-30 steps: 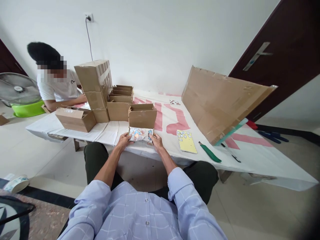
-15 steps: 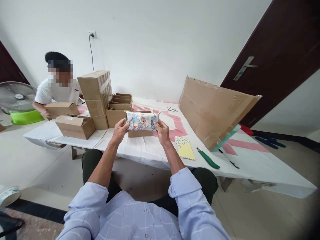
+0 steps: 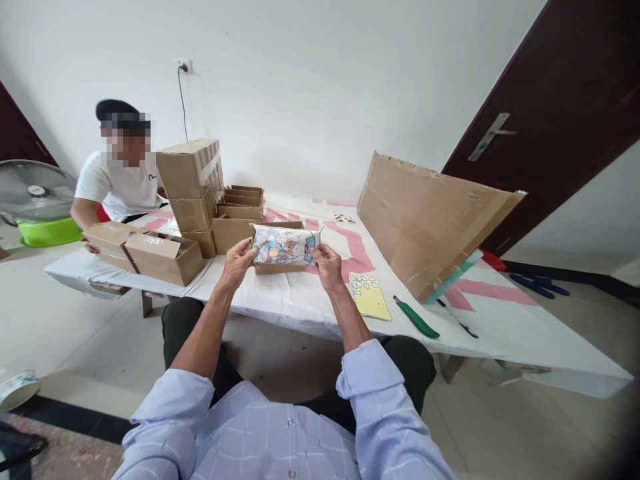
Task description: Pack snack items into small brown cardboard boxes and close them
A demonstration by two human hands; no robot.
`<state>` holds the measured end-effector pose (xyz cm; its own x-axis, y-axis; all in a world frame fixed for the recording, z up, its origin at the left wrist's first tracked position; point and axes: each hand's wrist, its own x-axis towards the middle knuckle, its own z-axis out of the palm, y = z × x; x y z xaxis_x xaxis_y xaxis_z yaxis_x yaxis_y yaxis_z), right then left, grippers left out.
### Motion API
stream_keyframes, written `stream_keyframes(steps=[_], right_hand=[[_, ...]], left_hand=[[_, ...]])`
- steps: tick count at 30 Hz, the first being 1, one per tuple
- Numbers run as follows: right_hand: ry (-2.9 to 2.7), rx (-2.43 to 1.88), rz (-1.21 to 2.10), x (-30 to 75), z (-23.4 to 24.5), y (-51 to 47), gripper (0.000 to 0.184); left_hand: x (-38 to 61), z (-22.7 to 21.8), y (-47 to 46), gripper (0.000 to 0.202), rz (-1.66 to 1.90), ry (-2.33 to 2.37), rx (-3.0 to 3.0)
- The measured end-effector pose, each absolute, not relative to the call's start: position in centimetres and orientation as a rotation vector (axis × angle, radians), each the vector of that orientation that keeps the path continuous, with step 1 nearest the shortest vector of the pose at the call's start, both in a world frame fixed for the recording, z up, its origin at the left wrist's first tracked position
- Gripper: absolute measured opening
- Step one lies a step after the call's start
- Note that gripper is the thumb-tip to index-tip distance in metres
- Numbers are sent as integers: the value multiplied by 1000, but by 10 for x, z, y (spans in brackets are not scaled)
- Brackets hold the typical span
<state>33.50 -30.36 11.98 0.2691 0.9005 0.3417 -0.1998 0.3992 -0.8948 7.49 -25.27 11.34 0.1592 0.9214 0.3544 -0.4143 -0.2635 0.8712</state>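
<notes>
A soft printed packet (image 3: 285,246) with colourful cartoon pictures is held level between my two hands. My left hand (image 3: 239,261) grips its left end, thumb on the front. My right hand (image 3: 326,263) pinches the right end the same way. Behind and below the packet stands an open cardboard box (image 3: 280,269), partly hidden by it. To the right of my right forearm lies a yellow sheet (image 3: 373,297) with small pale shapes on it. Beside that sheet is a green-handled tool (image 3: 417,317), perhaps a cutter.
Stacked cartons (image 3: 186,175) and several open boxes (image 3: 243,203) stand at the back left. Two cartons (image 3: 165,257) sit near a co-worker (image 3: 123,180) at the left. A large cardboard sheet (image 3: 435,220) leans at the right. A thin dark tool (image 3: 465,327) lies near the table's front edge.
The co-worker has set a carton down against the open one, which has slid to the right. My hands and the packet have stayed almost in place, the packet slightly tilted.
</notes>
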Motion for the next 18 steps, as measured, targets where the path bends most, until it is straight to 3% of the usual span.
stream_keyframes(steps=[5, 10, 14, 18], right_hand=[[-1006, -1014, 945, 327, 73, -316, 59], [-1090, -1081, 1107, 311, 31, -328, 53], [-1174, -1064, 1162, 291, 16, -323, 51], [-1120, -1080, 1054, 271, 6, -311, 53]], left_hand=[[67, 72, -268, 70, 1248, 700, 1223], [49, 29, -271, 44, 1210, 1013, 1330], [28, 24, -257, 33, 1237, 1178, 1405], [20, 43, -246, 51, 1267, 1336, 1615]])
